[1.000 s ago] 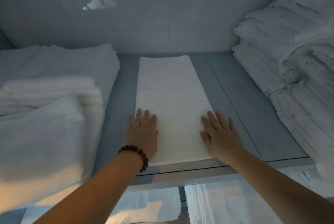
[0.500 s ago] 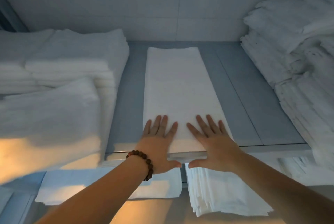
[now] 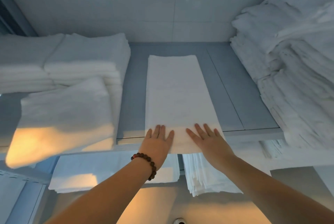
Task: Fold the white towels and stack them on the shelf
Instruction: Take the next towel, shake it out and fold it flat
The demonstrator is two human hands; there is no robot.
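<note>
Stands before a shelf [image 3: 235, 88] with both palms down on the near end of a long folded towel [image 3: 178, 97]. Presses the left hand [image 3: 157, 144] onto the towel's near left corner, fingers straight and a little spread, curled round nothing. Wears a bead bracelet [image 3: 146, 164] on that wrist. Presses the right hand [image 3: 209, 140] onto the near right part, fingers likewise straight and fanned, pinching nothing. Leaves a narrow strip of cloth bare between the two hands.

Has the towel lying flat and lengthwise in the middle of the shelf. Far short end close to the tiled wall [image 3: 162, 7] but apart from it. Near end at the front lip, under the fingers, with the heels of both hands out past that lip. Bare shelf board on either side of the cloth.

To the left, apart from the towel, a stack of folded towels [image 3: 81, 64]. To the right, also apart, a taller and rougher pile of white linen [image 3: 289, 79]. Below the front lip, more folded cloths [image 3: 204, 175] on a lower level.
</note>
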